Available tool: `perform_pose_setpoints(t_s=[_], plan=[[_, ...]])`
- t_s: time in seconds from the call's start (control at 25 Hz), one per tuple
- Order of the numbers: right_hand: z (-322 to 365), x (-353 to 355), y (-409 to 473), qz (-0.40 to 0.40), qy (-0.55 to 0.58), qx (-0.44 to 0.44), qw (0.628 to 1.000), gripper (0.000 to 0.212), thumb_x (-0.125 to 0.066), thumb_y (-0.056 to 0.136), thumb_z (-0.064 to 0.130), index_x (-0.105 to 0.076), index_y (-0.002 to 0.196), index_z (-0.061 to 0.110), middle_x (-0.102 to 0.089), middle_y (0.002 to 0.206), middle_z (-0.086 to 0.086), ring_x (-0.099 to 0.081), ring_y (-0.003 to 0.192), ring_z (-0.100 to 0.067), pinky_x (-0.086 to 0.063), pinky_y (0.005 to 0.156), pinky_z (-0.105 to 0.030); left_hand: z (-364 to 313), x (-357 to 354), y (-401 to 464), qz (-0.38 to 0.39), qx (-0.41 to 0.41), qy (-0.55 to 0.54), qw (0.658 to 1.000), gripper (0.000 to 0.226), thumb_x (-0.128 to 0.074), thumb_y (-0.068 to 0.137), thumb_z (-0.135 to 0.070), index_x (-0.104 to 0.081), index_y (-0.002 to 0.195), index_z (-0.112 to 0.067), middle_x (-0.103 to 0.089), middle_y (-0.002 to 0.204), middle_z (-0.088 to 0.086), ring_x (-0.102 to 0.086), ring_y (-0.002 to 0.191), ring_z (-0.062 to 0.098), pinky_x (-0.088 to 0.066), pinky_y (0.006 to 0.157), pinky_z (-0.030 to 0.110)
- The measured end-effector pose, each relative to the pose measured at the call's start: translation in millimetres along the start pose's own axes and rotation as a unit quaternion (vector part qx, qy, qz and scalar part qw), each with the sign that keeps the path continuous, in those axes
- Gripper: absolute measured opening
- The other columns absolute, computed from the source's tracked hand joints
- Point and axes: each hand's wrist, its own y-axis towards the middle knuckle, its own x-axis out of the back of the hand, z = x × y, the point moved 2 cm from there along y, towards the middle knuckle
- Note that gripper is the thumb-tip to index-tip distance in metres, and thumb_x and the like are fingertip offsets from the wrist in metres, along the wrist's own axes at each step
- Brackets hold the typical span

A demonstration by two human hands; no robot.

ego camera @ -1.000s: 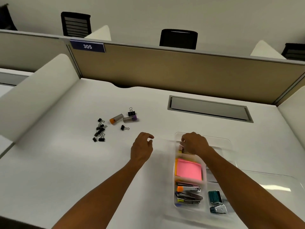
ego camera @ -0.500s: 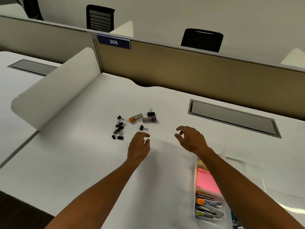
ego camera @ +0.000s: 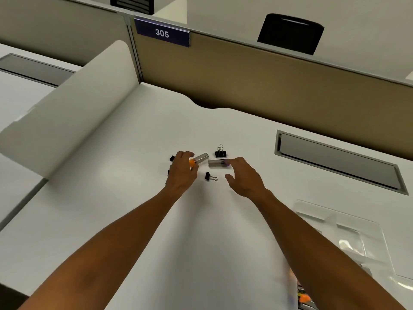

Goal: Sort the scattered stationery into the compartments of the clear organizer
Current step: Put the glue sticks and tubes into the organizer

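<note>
Stationery lies scattered toward the far middle of the white desk point(ego camera: 111, 209): two small silver tubes end to end, one with an orange cap point(ego camera: 200, 158) and one with a purple cap point(ego camera: 217, 162), a black binder clip point(ego camera: 220, 152) standing just behind them, and a smaller binder clip point(ego camera: 210, 176) lying on its side just in front. The left hand point(ego camera: 182, 173) curls over the orange-capped end, fingers bent round it (whether they actually pinch the cap is hard to tell), and it hides most of a cluster of further black clips point(ego camera: 172, 158) at its far side. The right hand point(ego camera: 244, 177) hovers with fingers loosely spread, holding nothing, its fingertips at the purple cap. Clear organizer point(ego camera: 348, 238) sits well apart at the lower right, beside the right forearm, with blurred colourful items in a near compartment. A beige partition bears a plate reading 305 point(ego camera: 162, 33).
</note>
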Motion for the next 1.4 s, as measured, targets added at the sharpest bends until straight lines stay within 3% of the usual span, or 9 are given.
perform_pose_setpoints(t_s=[0.2, 0.4, 0.6, 0.76, 0.88, 1.16, 1.28, 1.4], plan=[[16.9, -11.8, 37.0, 0.029, -0.036, -0.011, 0.999, 0.058, -0.058, 0.090, 0.020, -0.041, 0.144, 0.028, -0.036, 0.147, 0.000, -0.045, 0.123, -0.027, -0.049, 0.086, -0.041, 4.4, -10.9, 28.6, 0.025, 0.007, 0.076, 0.997, 0.042, -0.066, 0.086, -0.022, -0.055, 0.126, -0.015, -0.055, 0.126, 0.005, -0.055, 0.110, 0.025, -0.038, 0.096, 0.039], [13.9, -28.8, 51.8, 0.068, -0.103, -0.019, 0.992, 0.061, -0.061, 0.089, 0.017, -0.041, 0.145, 0.029, -0.036, 0.150, -0.002, -0.044, 0.125, -0.031, -0.049, 0.087, -0.044, 7.4, -20.7, 44.0, 0.081, -0.020, 0.073, 0.994, 0.041, -0.067, 0.086, -0.015, -0.056, 0.124, -0.007, -0.056, 0.125, 0.013, -0.060, 0.101, 0.031, -0.046, 0.089, 0.041], [6.7, -39.3, 45.3, 0.043, -0.086, -0.031, 0.995, 0.045, -0.059, 0.090, 0.015, -0.052, 0.134, 0.026, -0.054, 0.124, -0.002, -0.051, 0.112, -0.026, -0.047, 0.076, -0.037, 12.1, -26.0, 46.9, 0.144, -0.054, 0.153, 0.976, 0.026, -0.060, 0.083, -0.003, -0.061, 0.109, -0.008, -0.061, 0.102, 0.011, -0.058, 0.095, 0.032, -0.045, 0.079, 0.041], [0.7, -31.2, 28.5, 0.017, 0.048, -0.083, 0.995, 0.043, -0.063, 0.088, 0.027, -0.053, 0.130, 0.022, -0.060, 0.115, -0.002, -0.057, 0.103, -0.022, -0.048, 0.082, -0.036, 5.0, -22.7, 38.4, 0.108, -0.079, 0.128, 0.983, 0.024, -0.053, 0.080, 0.006, -0.062, 0.098, -0.005, -0.061, 0.091, 0.012, -0.056, 0.085, 0.031, -0.044, 0.071, 0.041], [-4.4, -10.9, 13.5, -0.053, 0.169, -0.108, 0.978, 0.033, -0.067, 0.084, 0.023, -0.060, 0.116, 0.020, -0.061, 0.104, -0.001, -0.057, 0.088, -0.018, -0.046, 0.075, -0.028, -13.2, -12.6, 30.0, 0.074, -0.084, 0.079, 0.991, 0.018, -0.054, 0.084, 0.003, -0.063, 0.098, -0.004, -0.060, 0.089, 0.014, -0.055, 0.082, 0.030, -0.043, 0.070, 0.040], [-28.9, 51.1, -49.8, -0.185, 0.298, -0.112, 0.930, 0.030, -0.073, 0.085, 0.026, -0.063, 0.113, 0.024, -0.060, 0.099, 0.007, -0.059, 0.080, -0.007, -0.044, 0.063, -0.009, -69.1, 13.4, -4.9, 0.017, -0.115, -0.017, 0.993, 0.019, -0.064, 0.085, -0.003, -0.067, 0.103, -0.008, -0.064, 0.099, 0.009, -0.058, 0.088, 0.021, -0.041, 0.076, 0.024], [-49.2, 70.8, -76.2, -0.209, 0.320, -0.132, 0.914, 0.024, -0.072, 0.086, 0.027, -0.065, 0.108, 0.022, -0.062, 0.092, 0.006, -0.058, 0.074, -0.009, -0.045, 0.059, -0.012, -90.4, 15.4, -22.5, 0.004, -0.087, -0.076, 0.993, 0.018, -0.067, 0.086, -0.013, -0.069, 0.103, -0.010, -0.069, 0.099, 0.005, -0.062, 0.084, 0.017, -0.048, 0.073, 0.024], [-71.6, 83.0, -105.5, -0.221, 0.354, -0.152, 0.896, 0.016, -0.068, 0.087, 0.026, -0.066, 0.102, 0.019, -0.066, 0.090, -0.006, -0.062, 0.080, -0.022, -0.058, 0.070, -0.036, -113.4, 8.6, -46.9, 0.014, -0.067, -0.138, 0.988, 0.010, -0.060, 0.091, -0.018, -0.069, 0.095, -0.013, -0.069, 0.085, 0.004, -0.066, 0.073, 0.023, -0.055, 0.064, 0.034]])
